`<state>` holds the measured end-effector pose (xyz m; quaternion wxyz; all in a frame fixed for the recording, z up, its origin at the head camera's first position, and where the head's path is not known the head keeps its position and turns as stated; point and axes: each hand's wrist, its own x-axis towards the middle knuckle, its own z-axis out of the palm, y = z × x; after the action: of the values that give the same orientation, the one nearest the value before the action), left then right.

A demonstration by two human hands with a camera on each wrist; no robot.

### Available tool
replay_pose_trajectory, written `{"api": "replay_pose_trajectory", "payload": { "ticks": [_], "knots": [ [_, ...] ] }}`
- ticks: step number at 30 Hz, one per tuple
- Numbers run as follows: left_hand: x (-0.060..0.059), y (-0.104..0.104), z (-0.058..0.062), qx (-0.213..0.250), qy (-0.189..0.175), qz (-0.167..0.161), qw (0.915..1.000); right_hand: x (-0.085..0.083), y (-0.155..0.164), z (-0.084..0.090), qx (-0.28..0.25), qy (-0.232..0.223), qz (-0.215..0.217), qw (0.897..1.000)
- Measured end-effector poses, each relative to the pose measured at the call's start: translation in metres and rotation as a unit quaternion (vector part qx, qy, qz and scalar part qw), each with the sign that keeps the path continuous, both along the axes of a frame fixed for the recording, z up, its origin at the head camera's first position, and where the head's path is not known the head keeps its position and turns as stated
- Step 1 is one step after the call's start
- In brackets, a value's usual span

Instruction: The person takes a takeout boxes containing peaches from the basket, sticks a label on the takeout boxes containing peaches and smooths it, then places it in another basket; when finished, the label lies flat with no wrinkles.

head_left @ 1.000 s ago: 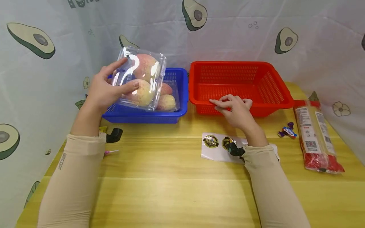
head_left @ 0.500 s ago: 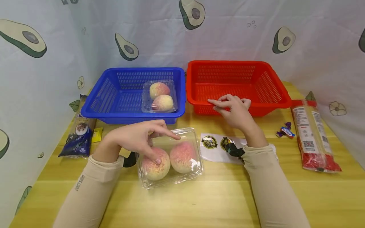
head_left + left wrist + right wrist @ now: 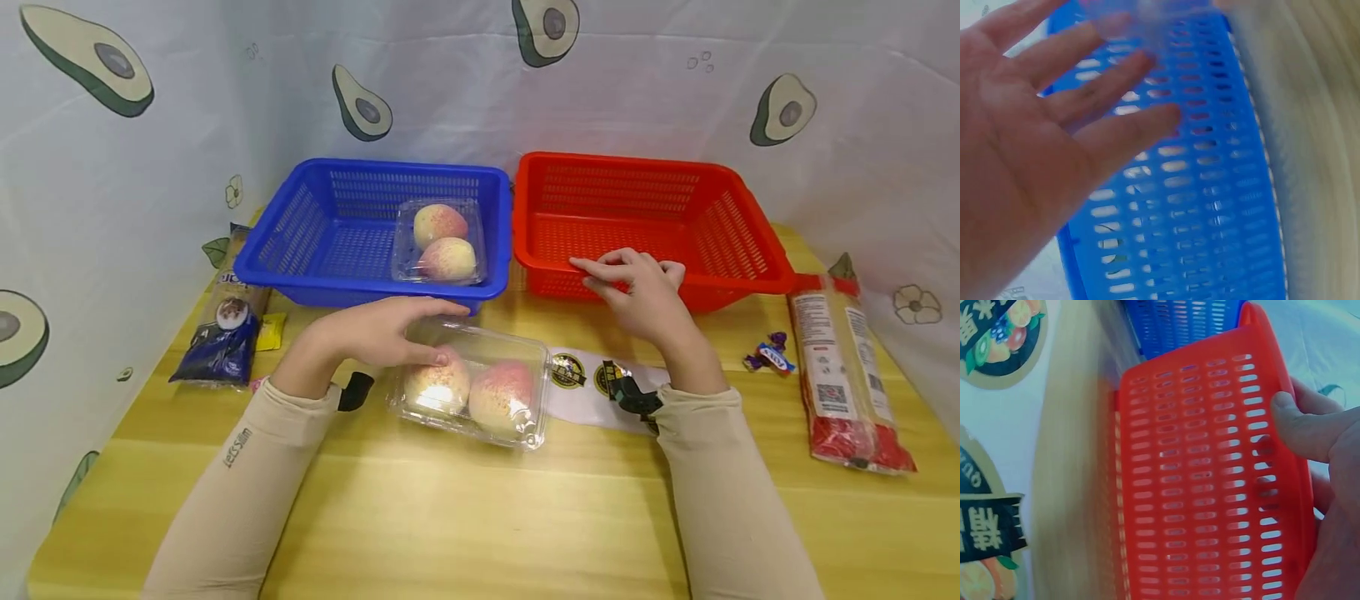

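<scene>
A clear plastic box (image 3: 471, 390) holding two peaches lies on the wooden table (image 3: 480, 517), just in front of the blue basket (image 3: 315, 217). The left hand (image 3: 375, 333) rests on the box's lid with fingers stretched out and relaxed, not clamped around it; the left wrist view shows the same hand spread flat against the blue basket wall (image 3: 1197, 187). A second clear box (image 3: 441, 242) with two peaches sits inside the blue basket, at its right side.

The right hand (image 3: 637, 292) grips the near rim of the red basket (image 3: 652, 208), thumb curled over the edge as seen from the right wrist (image 3: 1310, 425). The red basket stands just beside the blue one.

A white sheet of round stickers (image 3: 585, 379) lies partly under the box's right end; its print shows fruit and Chinese characters, too small to read. The left sleeve (image 3: 240, 450) carries small lettering, illegible. A dark blue packet (image 3: 221, 333) lies at far left, a wrapped sweet (image 3: 768, 354) and a long red packet (image 3: 847, 375) with a code square at right.
</scene>
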<state>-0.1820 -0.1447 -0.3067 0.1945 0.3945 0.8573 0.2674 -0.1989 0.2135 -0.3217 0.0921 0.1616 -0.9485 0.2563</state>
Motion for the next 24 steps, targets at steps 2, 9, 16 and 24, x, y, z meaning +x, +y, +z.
{"api": "replay_pose_trajectory", "payload": {
  "ticks": [2, 9, 16, 24],
  "knots": [
    [-0.002, 0.001, -0.001, 0.002, 0.003, -0.001, 1.0000, 0.000, 0.001, 0.003, 0.005, -0.002, 0.006, 1.000],
    [0.000, 0.001, 0.001, 0.000, -0.005, -0.033, 0.9994, 0.005, 0.006, 0.015, 0.021, -0.042, 0.026, 0.999],
    [0.003, -0.003, 0.008, -0.058, 0.001, 0.011, 0.9983, 0.010, 0.011, 0.022, 0.032, -0.068, 0.033, 0.997],
    [0.007, -0.006, 0.010, -0.059, 0.002, 0.038, 0.9976, 0.020, 0.005, 0.031, -0.005, -0.040, 0.082, 0.996]
  ]
}}
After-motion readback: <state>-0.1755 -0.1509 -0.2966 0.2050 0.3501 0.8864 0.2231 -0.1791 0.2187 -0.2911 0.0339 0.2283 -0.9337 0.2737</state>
